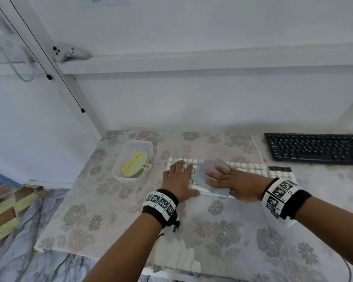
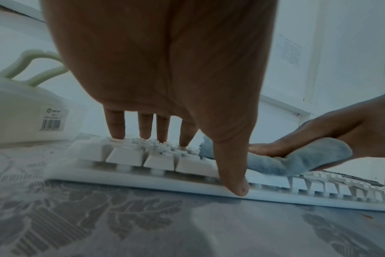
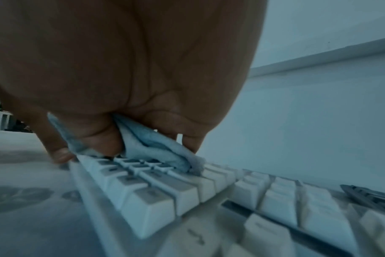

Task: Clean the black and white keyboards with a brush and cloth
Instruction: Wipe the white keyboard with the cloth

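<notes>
Nearest, the left hand (image 1: 178, 180) lies flat, fingers spread on the white keyboard (image 1: 251, 167), likely steadying it. Beside it, the right hand (image 1: 235, 183) presses the cloth (image 1: 202, 174), bunched between its fingers, onto the middle keys. Further left, the brush (image 1: 135, 164) sits unused in its tub (image 1: 120, 159); the black keyboard (image 1: 316, 148) waits far right on the table (image 1: 222, 231).

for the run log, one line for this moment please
left hand steadies white keyboard | right hand wipes keys with cloth | brush in tub

A plain home desk nook: floral table cover (image 1: 222, 231), white painted walls, patterned bedding (image 1: 6, 210) alongside.
</notes>
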